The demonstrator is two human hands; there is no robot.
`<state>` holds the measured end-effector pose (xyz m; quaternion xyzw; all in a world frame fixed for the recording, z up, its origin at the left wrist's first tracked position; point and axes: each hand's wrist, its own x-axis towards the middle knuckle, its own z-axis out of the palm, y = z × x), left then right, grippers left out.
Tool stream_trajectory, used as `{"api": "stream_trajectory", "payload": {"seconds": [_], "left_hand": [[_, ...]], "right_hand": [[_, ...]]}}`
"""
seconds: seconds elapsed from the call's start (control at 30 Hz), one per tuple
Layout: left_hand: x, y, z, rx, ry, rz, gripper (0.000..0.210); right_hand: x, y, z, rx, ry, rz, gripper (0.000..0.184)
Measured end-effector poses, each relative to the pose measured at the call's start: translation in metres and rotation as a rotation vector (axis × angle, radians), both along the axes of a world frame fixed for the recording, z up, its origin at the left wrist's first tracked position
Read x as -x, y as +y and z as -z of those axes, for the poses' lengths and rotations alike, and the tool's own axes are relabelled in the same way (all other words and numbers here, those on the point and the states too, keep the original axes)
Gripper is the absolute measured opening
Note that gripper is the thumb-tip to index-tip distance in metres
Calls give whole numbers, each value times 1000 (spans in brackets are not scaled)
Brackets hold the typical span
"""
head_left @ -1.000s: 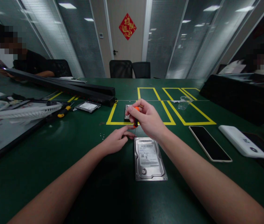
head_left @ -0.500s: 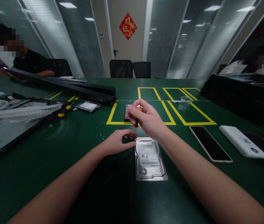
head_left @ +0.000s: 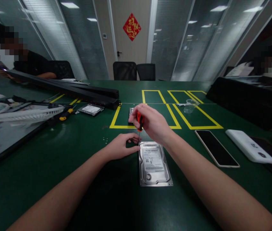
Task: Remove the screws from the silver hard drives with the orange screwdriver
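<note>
A silver hard drive (head_left: 154,163) lies flat on the green table, its labelled face up. My right hand (head_left: 154,120) is closed round the orange and black handle of a screwdriver (head_left: 140,123). The screwdriver stands upright, its thin shaft reaching down to the drive's far left corner. At that same corner my left hand (head_left: 123,146) holds the drive, thumb against the left edge and fingers curled by the shaft. Several tiny light pieces, perhaps screws (head_left: 105,140), lie left of it. Behind my right hand a second drive (head_left: 130,117) is partly hidden.
Another hard drive (head_left: 91,109) and a yellow-black tool (head_left: 66,115) lie left, near long black bars (head_left: 78,89). To the right are a phone (head_left: 216,149), a white device (head_left: 250,146), a clear plastic cup (head_left: 191,106) and a black case (head_left: 246,99). People sit at both sides.
My right hand has turned on the screwdriver's handle, with its fingers shifted so more of the orange shows. My left hand and the hard drive have stayed put.
</note>
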<state>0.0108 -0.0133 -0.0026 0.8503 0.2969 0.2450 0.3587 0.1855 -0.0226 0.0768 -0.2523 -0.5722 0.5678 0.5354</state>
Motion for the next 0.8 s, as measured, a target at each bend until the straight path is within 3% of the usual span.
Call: {"api": "stream_trajectory", "payload": {"seconds": [0.07, 0.17, 0.33, 0.47, 0.57, 0.67, 0.8], "left_hand": [[0, 0, 0, 6, 0, -1, 30], [0, 0, 0, 7, 0, -2, 31], [0, 1, 1, -11, -9, 2, 31], [0, 1, 1, 0, -4, 6, 33], [0, 0, 1, 12, 1, -2, 34], [0, 0, 0, 10, 2, -3, 33], [0, 1, 1, -10, -4, -1, 31]], "right_hand": [[-2, 1, -1, -6, -14, -26, 28], [-1, -2, -2, 21, -35, 8, 17], [2, -7, -1, 21, -30, 53, 36], [-1, 0, 1, -6, -3, 27, 19], [-3, 2, 1, -6, -8, 6, 30], [-1, -1, 0, 27, -16, 39, 23], [4, -5, 1, 11, -8, 37, 35]]}}
